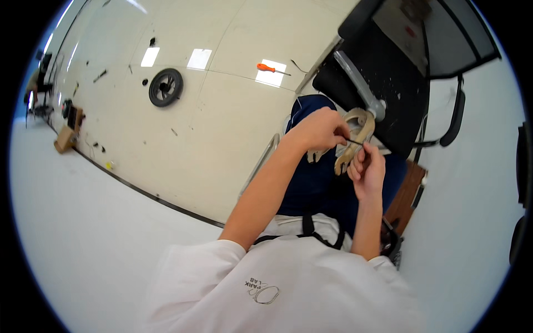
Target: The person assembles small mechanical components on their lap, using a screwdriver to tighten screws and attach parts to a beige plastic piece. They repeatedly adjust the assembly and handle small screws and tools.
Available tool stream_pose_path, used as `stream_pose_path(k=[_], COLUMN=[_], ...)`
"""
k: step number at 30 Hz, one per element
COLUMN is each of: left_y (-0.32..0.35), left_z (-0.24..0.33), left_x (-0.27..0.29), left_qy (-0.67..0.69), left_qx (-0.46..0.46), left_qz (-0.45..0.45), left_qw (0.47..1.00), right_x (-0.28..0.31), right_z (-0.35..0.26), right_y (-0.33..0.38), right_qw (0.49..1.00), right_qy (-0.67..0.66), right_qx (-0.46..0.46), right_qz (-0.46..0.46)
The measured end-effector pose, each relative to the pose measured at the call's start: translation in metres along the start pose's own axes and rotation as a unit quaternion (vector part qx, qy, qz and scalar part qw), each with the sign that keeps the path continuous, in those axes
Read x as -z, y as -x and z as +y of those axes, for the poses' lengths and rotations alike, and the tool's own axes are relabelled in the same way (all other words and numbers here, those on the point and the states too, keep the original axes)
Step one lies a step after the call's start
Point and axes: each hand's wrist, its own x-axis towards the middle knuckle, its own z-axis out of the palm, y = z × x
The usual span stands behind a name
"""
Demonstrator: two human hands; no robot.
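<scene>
A beige fork-like part (366,131) with a grey metal tube (357,79) lies at my lap, with the tube reaching over the seat of a black chair. Between my hands runs a thin dark rod (353,142), in front of the fork. My left hand (322,130) is closed, pinching one end of the rod. At the rod's other end, the fingertips of my right hand (368,169) are pressed together around it, with the other fingers curled beside the fork's arm. Whether the rod passes into the fork cannot be made out.
The black mesh-backed chair (397,111) stands close ahead on the right. On the tiled floor lie an orange-handled screwdriver (266,67) and a black-tyred wheel (166,87). Small dark parts are scattered at the far left, near a cardboard box (65,139).
</scene>
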Motion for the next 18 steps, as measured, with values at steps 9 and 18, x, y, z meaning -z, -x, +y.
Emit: stream_pose_path(k=[9,18], left_y=[0.002,0.007], left_z=[-0.005,-0.016], left_x=[-0.002,-0.006], left_qy=[0.001,0.032], left_qx=[-0.026,-0.013], left_qz=[0.014,-0.005], left_qw=[1.000,0.999], right_x=[0.012,0.008], right_z=[-0.082,-0.088], right_y=[0.006,-0.036], right_qw=[0.484,0.397], right_qy=[0.705,0.673], right_qx=[0.458,0.520], right_qz=[-0.243,-0.344])
